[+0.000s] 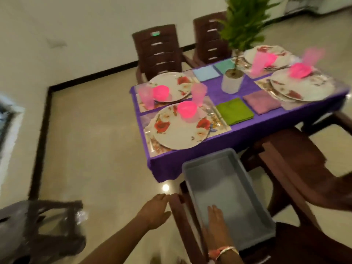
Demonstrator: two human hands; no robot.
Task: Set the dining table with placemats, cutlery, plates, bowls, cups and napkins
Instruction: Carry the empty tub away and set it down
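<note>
- Table (215, 96) with a purple cloth, far and right of centre: four white flowered plates (177, 134) on shiny placemats (222, 126), each with a pink bowl (187, 109) and a pink cup (199, 91). Folded napkins (234, 111) lie mid-table.
- Left hand (154, 212): fingers straight and together, by the near chair arm (177, 204).
- Right hand (215, 221): flat inside the grey tub (209, 156), fingers straight and together.

Showed a purple-draped dining table (215, 94) laid for four. Held four white plates (177, 134) with red flowers, each flat on a patterned placemat (219, 121). Carried a pink bowl (187, 109) upright on every plate, a tall pink cup (199, 91) beside. Had four folded napkins (235, 111), blue, teal, green and mauve, flat near the middle.
</note>
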